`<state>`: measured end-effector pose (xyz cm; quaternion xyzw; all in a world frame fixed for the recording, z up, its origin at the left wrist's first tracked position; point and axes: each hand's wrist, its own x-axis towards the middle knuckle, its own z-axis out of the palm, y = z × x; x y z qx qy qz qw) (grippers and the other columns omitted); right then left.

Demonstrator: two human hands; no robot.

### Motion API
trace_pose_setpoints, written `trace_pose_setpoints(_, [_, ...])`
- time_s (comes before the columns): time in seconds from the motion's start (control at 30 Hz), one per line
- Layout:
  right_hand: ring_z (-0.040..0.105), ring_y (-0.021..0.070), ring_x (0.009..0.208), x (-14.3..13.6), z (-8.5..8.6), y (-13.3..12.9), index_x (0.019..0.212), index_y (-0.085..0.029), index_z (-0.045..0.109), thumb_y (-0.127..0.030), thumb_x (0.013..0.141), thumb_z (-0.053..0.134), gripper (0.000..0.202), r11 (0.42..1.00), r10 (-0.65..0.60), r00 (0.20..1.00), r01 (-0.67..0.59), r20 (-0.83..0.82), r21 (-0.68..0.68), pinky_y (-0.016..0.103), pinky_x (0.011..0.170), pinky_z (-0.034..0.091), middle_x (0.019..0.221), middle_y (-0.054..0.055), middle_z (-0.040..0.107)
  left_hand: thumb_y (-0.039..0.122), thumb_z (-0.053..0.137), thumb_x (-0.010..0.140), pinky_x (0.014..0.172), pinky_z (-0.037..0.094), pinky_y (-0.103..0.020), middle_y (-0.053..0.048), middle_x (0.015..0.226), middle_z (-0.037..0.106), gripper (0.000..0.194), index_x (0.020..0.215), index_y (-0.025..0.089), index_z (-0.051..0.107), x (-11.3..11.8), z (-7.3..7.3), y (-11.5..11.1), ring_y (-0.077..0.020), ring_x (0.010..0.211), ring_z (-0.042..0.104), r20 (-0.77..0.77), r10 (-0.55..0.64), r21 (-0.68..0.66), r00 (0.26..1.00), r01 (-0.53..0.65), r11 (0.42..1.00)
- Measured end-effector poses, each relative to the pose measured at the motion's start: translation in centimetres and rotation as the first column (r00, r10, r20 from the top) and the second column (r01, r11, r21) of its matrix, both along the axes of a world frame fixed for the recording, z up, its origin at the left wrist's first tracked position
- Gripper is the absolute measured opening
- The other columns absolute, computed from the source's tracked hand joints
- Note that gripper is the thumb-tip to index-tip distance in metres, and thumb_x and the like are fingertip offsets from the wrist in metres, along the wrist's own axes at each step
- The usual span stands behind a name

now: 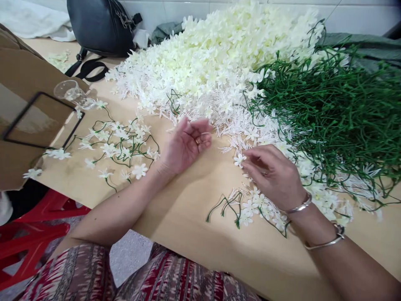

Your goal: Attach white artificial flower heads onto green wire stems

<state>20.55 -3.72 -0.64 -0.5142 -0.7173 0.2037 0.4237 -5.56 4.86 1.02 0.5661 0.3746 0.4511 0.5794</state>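
Note:
My right hand (272,177) pinches a small white artificial flower (239,160) between thumb and fingertips, just above the table. My left hand (189,144) is palm up at the middle of the table, its fingers loosely curled and the thumb apart. It appears to hold nothing, though its fingertips are slightly blurred. Below my right hand lie loose white petals (250,209) and a few green stems (224,207). Left of my left hand is a spread of white flowers on green stems (120,144). White stamens (232,121) lie scattered beyond both hands.
A large heap of cream-white petals (219,54) fills the back. A tangle of green plastic stems (341,113) lies to the right. A black bag (97,29), a clear plastic cup (70,91) and a cardboard box (25,104) stand left. Red stools (46,213) are below the table edge.

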Motion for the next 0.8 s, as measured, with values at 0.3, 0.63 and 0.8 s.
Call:
trace_pose_setpoints(0.3, [0.075,0.0258,0.088,-0.1,0.1,-0.2,0.103,-0.029,0.075,-0.029,0.103,0.074,0.001,0.999,-0.011,0.999,0.009,0.041,0.036,0.045,0.079,0.064,0.101,0.006,0.08,0.049,0.072,0.106,0.086,0.065,-0.029,-0.012,0.126,0.078,0.035,0.127,0.023,0.079,2.6,-1.0,-2.9,-0.0185,0.11,0.075,-0.344,-0.138,0.446,0.929,0.291,0.847])
trace_pose_setpoints(0.63, [0.078,0.0241,0.083,-1.7,1.2,-1.4,0.102,-0.03,0.073,-0.016,0.106,0.07,0.015,0.939,0.0,0.968,-0.087,0.251,0.334,0.044,0.078,0.054,0.093,0.002,0.085,0.061,0.082,0.097,0.071,0.057,-0.025,-0.005,0.089,0.079,0.049,0.118,0.017,0.077,2.9,-0.1,-3.8,-0.0116,0.074,0.068,-0.248,-0.312,0.154,0.917,0.355,0.922])
trace_pose_setpoints(0.8, [0.083,0.0237,0.093,-1.3,1.1,-1.1,0.12,-0.028,0.075,-0.012,0.104,0.074,0.022,0.908,-0.012,0.964,-0.101,0.264,0.408,0.041,0.084,0.061,0.106,0.004,0.088,0.05,0.079,0.1,0.072,0.053,-0.024,-0.006,0.093,0.079,0.036,0.113,0.017,0.075,2.9,-0.3,-3.7,-0.0116,0.077,0.067,-0.171,-0.302,0.042,0.938,0.313,0.949])
